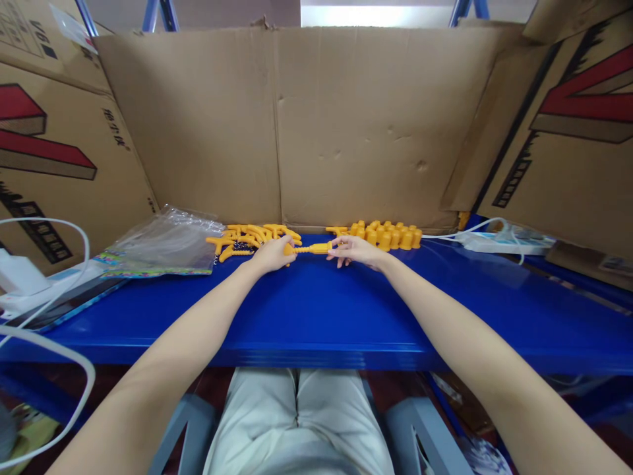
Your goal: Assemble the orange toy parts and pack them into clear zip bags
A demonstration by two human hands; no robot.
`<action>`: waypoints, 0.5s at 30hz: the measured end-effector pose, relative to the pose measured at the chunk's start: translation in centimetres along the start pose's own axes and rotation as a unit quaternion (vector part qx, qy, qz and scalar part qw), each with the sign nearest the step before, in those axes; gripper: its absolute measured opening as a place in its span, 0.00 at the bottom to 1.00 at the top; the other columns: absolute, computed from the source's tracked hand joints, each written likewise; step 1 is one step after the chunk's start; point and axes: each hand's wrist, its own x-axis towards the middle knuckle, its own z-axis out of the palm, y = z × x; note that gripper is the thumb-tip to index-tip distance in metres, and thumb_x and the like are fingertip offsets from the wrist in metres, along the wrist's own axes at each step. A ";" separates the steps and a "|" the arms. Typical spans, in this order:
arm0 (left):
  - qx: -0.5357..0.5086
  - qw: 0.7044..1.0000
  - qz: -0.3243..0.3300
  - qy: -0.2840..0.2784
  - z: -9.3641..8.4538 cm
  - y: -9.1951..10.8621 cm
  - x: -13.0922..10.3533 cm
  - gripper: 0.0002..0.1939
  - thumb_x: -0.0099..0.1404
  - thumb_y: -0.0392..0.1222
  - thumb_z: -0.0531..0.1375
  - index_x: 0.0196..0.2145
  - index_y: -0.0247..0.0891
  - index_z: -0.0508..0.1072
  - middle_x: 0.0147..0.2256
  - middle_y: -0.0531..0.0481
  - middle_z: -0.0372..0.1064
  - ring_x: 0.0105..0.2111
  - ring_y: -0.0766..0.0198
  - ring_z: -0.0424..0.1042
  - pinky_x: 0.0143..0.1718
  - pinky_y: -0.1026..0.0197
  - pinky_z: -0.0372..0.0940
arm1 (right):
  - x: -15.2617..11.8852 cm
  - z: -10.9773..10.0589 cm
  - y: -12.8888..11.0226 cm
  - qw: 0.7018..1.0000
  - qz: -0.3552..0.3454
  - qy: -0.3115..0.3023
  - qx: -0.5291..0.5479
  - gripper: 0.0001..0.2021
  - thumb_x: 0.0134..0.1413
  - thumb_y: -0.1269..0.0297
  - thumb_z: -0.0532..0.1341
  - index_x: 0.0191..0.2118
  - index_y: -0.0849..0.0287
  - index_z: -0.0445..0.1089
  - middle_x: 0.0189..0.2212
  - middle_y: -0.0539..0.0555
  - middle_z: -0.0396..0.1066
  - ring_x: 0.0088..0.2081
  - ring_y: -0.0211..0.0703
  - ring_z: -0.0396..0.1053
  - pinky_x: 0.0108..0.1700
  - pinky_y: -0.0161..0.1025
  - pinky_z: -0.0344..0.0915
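My left hand [270,256] is closed on a yellow plastic threaded piece [301,250], whose ridged shaft points right. My right hand [360,252] pinches the far end of a yellow plastic sleeve [319,248], in line with that shaft and meeting it; how deep the shaft sits inside, I cannot tell. Beside my left hand lies a heap of yellow T-shaped handles [242,233] with threaded shafts and small dark chains. Just behind my right hand, several yellow stepped caps [395,235] stand in a cluster, with another yellow handle [337,230] at its left.
Clear plastic bags [165,244] lie at the left on the blue shelf [316,310]. A phone-like dark slab [64,305] and a white charger [22,274] with cables are nearer left. Cardboard [370,125] walls the back and sides. A white power strip [499,243] lies right.
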 end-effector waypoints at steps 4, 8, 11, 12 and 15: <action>0.014 1.000 0.009 0.003 -0.1 0.1 -0.1 0.14 0.58 0.47 0.59 0.40 0.41 0.68 0.27 0.52 0.71 0.31 0.58 0.72 0.34 0.60 0.61 | 0.0 0.5 -0.2 1.000 0.012 -0.006 0.008 0.13 0.56 0.56 0.62 0.33 0.63 0.68 0.27 0.57 0.76 0.18 0.31 0.66 0.18 0.28 0.59; 0.014 1.000 0.004 0.002 -0.3 0.4 -0.2 0.16 0.58 0.52 0.60 0.41 0.40 0.68 0.28 0.51 0.71 0.32 0.57 0.72 0.35 0.60 0.61 | -0.1 0.8 -0.5 0.999 0.032 0.004 0.014 0.18 0.58 0.50 0.59 0.30 0.62 0.66 0.23 0.57 0.75 0.15 0.30 0.62 0.14 0.28 0.55; 0.013 1.000 -0.004 0.011 -0.4 0.4 -0.2 0.18 0.57 0.54 0.60 0.39 0.40 0.68 0.28 0.50 0.71 0.32 0.57 0.71 0.35 0.59 0.61 | -0.2 0.8 -0.7 0.999 0.043 0.008 0.014 0.18 0.59 0.49 0.57 0.32 0.63 0.66 0.25 0.58 0.75 0.14 0.30 0.62 0.14 0.28 0.55; 0.010 1.000 -0.004 0.014 -0.4 0.4 -0.1 0.18 0.57 0.55 0.60 0.39 0.40 0.68 0.28 0.51 0.71 0.32 0.57 0.71 0.35 0.60 0.61 | -0.3 0.8 -0.8 0.999 0.045 0.006 0.017 0.18 0.59 0.50 0.57 0.34 0.63 0.66 0.26 0.58 0.76 0.15 0.30 0.63 0.14 0.28 0.56; -0.003 1.000 -0.002 0.018 -0.3 0.3 -0.1 0.17 0.57 0.54 0.61 0.38 0.40 0.68 0.26 0.52 0.70 0.30 0.59 0.70 0.33 0.61 0.60 | -0.4 0.5 -0.8 0.999 0.041 0.001 0.036 0.14 0.57 0.57 0.61 0.43 0.62 0.66 0.29 0.55 0.76 0.16 0.30 0.64 0.15 0.28 0.58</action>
